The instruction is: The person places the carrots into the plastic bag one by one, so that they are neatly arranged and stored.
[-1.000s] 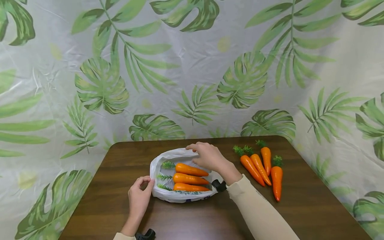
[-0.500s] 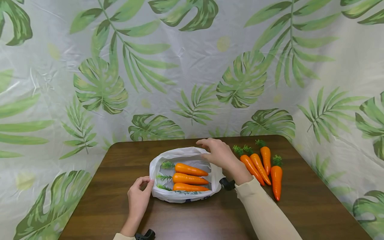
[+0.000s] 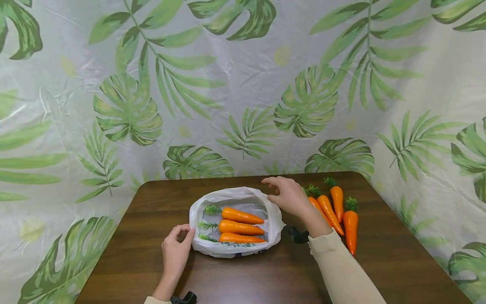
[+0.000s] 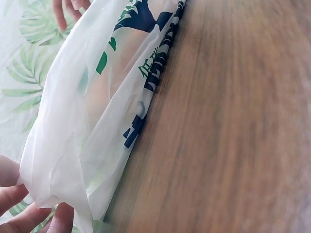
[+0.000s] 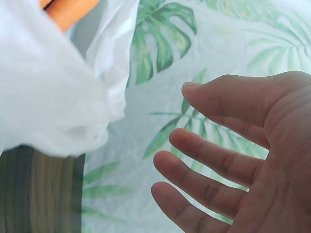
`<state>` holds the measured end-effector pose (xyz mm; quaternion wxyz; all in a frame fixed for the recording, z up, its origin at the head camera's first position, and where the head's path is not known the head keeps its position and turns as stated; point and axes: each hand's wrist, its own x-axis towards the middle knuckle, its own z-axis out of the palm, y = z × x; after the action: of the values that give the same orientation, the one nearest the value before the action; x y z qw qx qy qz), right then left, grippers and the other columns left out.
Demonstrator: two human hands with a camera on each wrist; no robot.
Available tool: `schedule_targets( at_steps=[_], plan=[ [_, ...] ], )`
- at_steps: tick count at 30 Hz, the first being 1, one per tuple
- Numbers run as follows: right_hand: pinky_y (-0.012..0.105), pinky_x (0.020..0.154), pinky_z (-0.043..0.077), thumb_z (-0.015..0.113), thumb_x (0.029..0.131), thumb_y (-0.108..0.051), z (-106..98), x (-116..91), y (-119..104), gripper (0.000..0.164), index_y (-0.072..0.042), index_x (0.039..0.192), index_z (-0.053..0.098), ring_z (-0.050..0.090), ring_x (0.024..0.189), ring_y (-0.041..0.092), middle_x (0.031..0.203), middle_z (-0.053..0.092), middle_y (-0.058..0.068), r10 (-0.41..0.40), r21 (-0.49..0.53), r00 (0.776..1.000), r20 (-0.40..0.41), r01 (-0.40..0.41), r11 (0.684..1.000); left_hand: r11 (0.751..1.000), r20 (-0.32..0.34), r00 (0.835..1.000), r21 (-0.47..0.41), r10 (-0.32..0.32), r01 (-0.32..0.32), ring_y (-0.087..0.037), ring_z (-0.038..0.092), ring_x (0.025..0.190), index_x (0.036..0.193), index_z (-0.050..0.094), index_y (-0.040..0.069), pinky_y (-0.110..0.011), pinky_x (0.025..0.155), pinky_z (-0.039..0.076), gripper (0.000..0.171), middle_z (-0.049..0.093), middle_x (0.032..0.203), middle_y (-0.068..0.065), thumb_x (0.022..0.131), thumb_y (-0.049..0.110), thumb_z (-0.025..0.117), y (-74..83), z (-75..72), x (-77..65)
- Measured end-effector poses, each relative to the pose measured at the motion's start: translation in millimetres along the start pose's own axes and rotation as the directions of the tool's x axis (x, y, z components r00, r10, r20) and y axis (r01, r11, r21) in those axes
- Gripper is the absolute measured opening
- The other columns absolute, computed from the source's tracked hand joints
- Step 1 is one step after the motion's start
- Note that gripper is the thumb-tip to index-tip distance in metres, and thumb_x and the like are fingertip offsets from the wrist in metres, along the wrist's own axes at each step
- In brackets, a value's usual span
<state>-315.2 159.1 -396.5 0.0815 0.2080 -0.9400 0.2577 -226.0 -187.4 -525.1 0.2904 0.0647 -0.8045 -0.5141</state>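
A white plastic bag (image 3: 275,226) with rolled-out sides lies mouth up on the table. Inside it, 3 orange carrots (image 3: 241,227) lie side by side, green tops to the left. My left hand (image 3: 176,242) pinches the bag's left rim; the left wrist view shows thumb and fingertips gathered at the white plastic (image 4: 58,126). Off the bag's far right corner hovers my right hand (image 3: 290,196), its relaxed fingers spread and holding nothing. In the right wrist view a gap separates these fingers (image 5: 209,155) from the bag.
Several more carrots (image 3: 350,228) lie on the right of the brown wooden table (image 3: 129,236), partly behind the right wrist. A leaf-patterned sheet (image 3: 247,84) hangs behind the table. Dark wrist cameras (image 3: 184,297) are strapped to both wrists.
My right hand has drawn away to the right from the bag's far rim, towards the loose carrots. The bag's right side has spread outward slightly. My left hand has stayed at the left rim.
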Motion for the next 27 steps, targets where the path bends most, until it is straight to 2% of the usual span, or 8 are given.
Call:
schedule_targets(
  at_steps=[6,12,22,27],
  plan=[
    [0.039,0.071,0.05,0.078,0.087,-0.02,-5.0,-8.7,17.0,0.049,-0.025,0.133,0.064,0.061,0.091,0.019,0.116,0.069,0.002,0.043,-0.002,0.999,-0.014,-0.043,0.999,1.0,0.001,1.0,-0.004,-0.005,0.005,-0.016,0.068,0.097,0.085,0.073,0.012,-0.042,0.087,0.05,0.007,0.074,0.095,0.003,0.088,0.013,0.079,-0.2,0.8,0.7],
    [0.041,0.072,0.051,0.079,0.087,-0.02,-7.2,-17.9,38.4,0.05,-0.022,0.134,0.064,0.062,0.092,0.022,0.115,0.068,0.005,0.067,0.008,0.997,-0.03,-0.066,0.998,1.0,-0.013,1.0,-0.002,0.013,-0.014,-0.022,0.069,0.097,0.085,0.074,0.011,-0.044,0.086,0.049,0.006,0.075,0.096,-0.002,0.088,0.012,0.079,-1.3,1.0,-0.3],
    [0.039,0.068,0.051,0.077,0.089,-0.022,-13.0,-36.3,70.5,0.051,-0.022,0.138,0.061,0.063,0.091,0.024,0.118,0.068,0.006,0.13,0.026,0.991,-0.032,-0.129,0.991,1.0,-0.005,1.0,0.0,0.01,-0.01,-0.019,0.07,0.097,0.084,0.073,0.012,-0.04,0.086,0.049,0.007,0.075,0.096,0.001,0.087,0.011,0.079,-2.7,1.1,-0.8],
    [0.043,0.072,0.052,0.077,0.089,-0.02,-11.2,-42.7,87.8,0.051,-0.019,0.138,0.061,0.064,0.093,0.027,0.12,0.068,0.012,0.154,0.031,0.987,-0.048,-0.153,0.988,1.0,-0.004,1.0,0.001,0.011,-0.011,-0.018,0.069,0.097,0.085,0.073,0.012,-0.032,0.085,0.048,0.006,0.075,0.096,0.001,0.087,0.012,0.079,-2.8,0.5,-0.4]
  ],
)
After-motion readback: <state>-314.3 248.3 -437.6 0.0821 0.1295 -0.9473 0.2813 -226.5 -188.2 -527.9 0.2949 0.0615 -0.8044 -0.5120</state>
